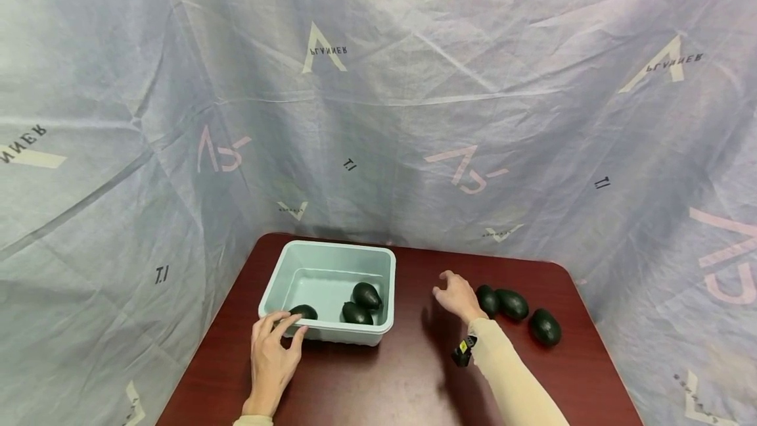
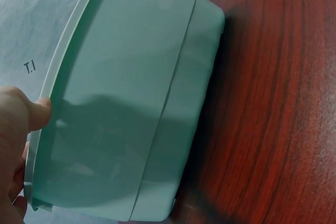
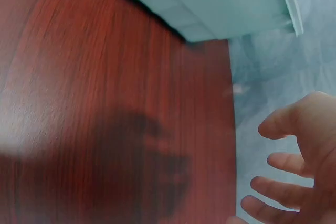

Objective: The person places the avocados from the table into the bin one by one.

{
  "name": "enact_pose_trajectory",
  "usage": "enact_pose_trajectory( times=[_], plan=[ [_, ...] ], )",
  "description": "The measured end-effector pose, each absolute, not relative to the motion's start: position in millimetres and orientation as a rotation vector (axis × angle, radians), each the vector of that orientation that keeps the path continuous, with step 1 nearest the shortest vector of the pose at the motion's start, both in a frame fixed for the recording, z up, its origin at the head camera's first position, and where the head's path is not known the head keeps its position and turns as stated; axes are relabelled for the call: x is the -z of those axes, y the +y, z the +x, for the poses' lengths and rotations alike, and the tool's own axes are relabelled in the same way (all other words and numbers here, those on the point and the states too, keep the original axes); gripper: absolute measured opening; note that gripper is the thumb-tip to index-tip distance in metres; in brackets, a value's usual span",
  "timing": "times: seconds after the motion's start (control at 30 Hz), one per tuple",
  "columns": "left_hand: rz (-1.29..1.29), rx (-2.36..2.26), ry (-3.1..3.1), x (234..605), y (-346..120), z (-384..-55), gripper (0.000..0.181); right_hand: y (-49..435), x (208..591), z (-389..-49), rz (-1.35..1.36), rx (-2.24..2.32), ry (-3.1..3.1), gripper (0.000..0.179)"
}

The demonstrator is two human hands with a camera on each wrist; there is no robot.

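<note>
A pale green plastic bin [image 1: 345,248] stands at the back left of the table. My left hand [image 1: 273,359] grips its front-left rim, thumb outside and fingers over the edge; the left wrist view shows the thumb [image 2: 41,114] against the rim. Inside the bin, one avocado [image 1: 304,311] lies close to those fingertips, and two more avocados [image 1: 367,295] lie at the right end. My right hand [image 1: 458,296] hovers over the table between the bin and the loose avocados, fingers spread and holding nothing. Three avocados [image 1: 512,304] lie on the table to its right.
The dark red wooden table [image 1: 367,386] ends at the back against a grey printed sheet [image 1: 378,117], which also hangs at both sides. A small black device [image 1: 463,351] is strapped to the right wrist.
</note>
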State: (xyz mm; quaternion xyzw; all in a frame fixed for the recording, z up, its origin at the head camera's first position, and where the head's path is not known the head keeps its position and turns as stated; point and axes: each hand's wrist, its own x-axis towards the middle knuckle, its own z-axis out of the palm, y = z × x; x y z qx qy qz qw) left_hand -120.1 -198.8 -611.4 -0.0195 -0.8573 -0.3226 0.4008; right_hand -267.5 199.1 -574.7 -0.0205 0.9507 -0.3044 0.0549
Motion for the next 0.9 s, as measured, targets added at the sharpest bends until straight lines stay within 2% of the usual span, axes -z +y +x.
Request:
enact_pose_trajectory(
  times=[0.33, 0.57, 0.9],
  plan=[
    [-0.056, 0.813, -2.157, 613, -199, -121, 0.034, 222, 591, -270, -0.021, 0.838, 2.998, 0.047],
    [-0.045, 0.824, -2.174, 613, -198, -120, 0.035, 239, 596, -271, 0.141, 0.817, 3.125, 0.043],
    [-0.046, 0.82, -2.159, 613, -199, -120, 0.035, 260, 602, -270, 0.199, 0.754, 3.114, 0.048]
  ],
)
